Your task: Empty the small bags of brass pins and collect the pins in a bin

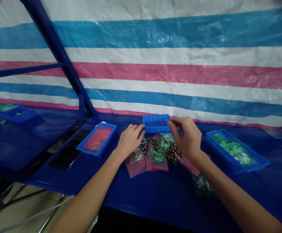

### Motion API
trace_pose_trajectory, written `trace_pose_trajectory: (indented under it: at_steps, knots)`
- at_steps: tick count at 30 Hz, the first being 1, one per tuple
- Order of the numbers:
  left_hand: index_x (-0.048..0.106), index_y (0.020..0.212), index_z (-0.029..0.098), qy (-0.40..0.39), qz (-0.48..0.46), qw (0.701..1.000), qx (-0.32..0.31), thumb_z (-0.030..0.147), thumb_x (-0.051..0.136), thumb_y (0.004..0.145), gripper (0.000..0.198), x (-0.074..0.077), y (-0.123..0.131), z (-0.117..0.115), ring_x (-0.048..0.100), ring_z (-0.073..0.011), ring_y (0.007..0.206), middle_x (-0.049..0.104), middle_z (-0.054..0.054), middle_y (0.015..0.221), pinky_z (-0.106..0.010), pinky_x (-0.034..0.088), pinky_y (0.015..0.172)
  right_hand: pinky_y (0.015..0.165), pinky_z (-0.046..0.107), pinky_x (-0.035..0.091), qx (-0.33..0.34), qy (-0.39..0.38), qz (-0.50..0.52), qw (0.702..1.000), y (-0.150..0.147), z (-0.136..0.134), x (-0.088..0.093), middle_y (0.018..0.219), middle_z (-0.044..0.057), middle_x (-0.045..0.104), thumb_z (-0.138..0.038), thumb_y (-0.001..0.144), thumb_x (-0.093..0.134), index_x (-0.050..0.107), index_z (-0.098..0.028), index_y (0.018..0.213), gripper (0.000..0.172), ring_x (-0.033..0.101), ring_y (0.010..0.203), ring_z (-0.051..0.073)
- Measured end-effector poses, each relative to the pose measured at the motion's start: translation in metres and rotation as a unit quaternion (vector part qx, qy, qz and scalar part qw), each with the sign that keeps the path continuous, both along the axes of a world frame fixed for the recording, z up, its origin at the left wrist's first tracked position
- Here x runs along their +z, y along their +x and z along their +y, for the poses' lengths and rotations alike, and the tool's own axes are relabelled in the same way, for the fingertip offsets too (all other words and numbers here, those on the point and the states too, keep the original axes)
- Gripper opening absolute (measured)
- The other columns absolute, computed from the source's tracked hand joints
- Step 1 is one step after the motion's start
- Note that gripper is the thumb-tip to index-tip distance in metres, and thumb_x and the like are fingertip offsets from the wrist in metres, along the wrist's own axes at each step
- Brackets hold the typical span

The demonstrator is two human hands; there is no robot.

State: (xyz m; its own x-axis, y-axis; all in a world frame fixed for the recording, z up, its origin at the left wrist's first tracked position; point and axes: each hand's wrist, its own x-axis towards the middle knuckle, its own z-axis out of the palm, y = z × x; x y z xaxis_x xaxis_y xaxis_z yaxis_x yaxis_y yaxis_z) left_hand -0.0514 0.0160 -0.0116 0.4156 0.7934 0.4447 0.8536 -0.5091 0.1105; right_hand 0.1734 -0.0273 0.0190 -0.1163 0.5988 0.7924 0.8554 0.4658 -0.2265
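On your blue desk (136, 194), nearest: flat pink plastic bags (156, 166), near-left of the loose heap of small brass-coloured metal pieces (173, 153). Left of the heap: your left hand (130, 138), fingers bent, grip undetermined. Right: long blue plastic tray (253, 168), green packets (235, 149) inside. Beyond: your right hand (186, 133), fingertips drawn together, contents undetermined; small blue plastic tray (155, 130), few pieces inside. Judged status: partway; packets trayed, heap loose.

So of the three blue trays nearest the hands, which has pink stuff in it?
The left tray, just right of the phone: pink stuff lies inside. The middle tray shows tiny bits, and the right tray shows green packets.
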Motion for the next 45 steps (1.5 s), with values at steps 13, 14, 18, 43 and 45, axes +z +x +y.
trace_pose_trajectory:
  at_steps: [13,14,18,43,45]
  knots:
    - [0.059,0.127,0.030,0.027,-0.003,0.998,-0.062,0.029,0.039,0.099,0.035,0.000,-0.001,0.000,0.050,-0.0212,0.103,0.058,-0.006,0.116,-0.033,0.048,0.087,0.079,0.035,0.046,-0.005,-0.247,-0.054,0.967,0.081,0.015,-0.031,0.097,0.005,0.071,-0.035,0.091,0.050,0.070,-0.022,0.097,0.024,0.063,0.088,0.022]
    - [0.059,0.127,0.031,0.025,0.003,0.997,-0.074,0.029,0.039,0.099,0.035,0.000,-0.001,0.000,0.049,-0.0212,0.104,0.056,-0.005,0.120,-0.034,0.048,0.088,0.079,0.035,0.046,0.017,-0.273,-0.065,0.960,0.088,0.012,-0.031,0.097,0.005,0.071,-0.035,0.091,0.051,0.071,-0.023,0.096,0.024,0.063,0.089,0.022]
    - [0.067,0.115,0.024,0.025,0.015,0.997,-0.076,0.030,0.039,0.099,0.032,-0.001,-0.001,0.002,0.048,-0.0229,0.109,0.054,-0.003,0.131,-0.037,0.045,0.097,0.081,0.035,0.046,0.064,-0.318,-0.097,0.941,0.102,0.003,-0.035,0.098,0.004,0.070,-0.034,0.091,0.051,0.072,-0.025,0.097,0.023,0.062,0.090,0.022]
    - [0.062,0.121,0.018,0.077,-0.041,0.995,-0.058,0.027,0.045,0.097,0.031,-0.001,0.000,0.004,0.050,-0.0241,0.106,0.060,-0.008,0.117,-0.038,0.046,0.094,0.078,0.031,0.051,0.042,-0.206,-0.005,0.978,0.062,-0.012,-0.038,0.096,0.003,0.070,-0.026,0.092,0.054,0.067,-0.023,0.104,0.018,0.065,0.088,0.019]
    - [0.061,0.122,0.018,0.079,-0.042,0.995,-0.053,0.027,0.045,0.097,0.032,-0.002,-0.001,0.005,0.050,-0.0242,0.106,0.060,-0.008,0.117,-0.038,0.046,0.095,0.077,0.030,0.050,0.043,-0.141,-0.019,0.989,0.057,-0.020,-0.032,0.093,0.004,0.070,-0.025,0.091,0.056,0.066,-0.022,0.104,0.016,0.065,0.086,0.019]
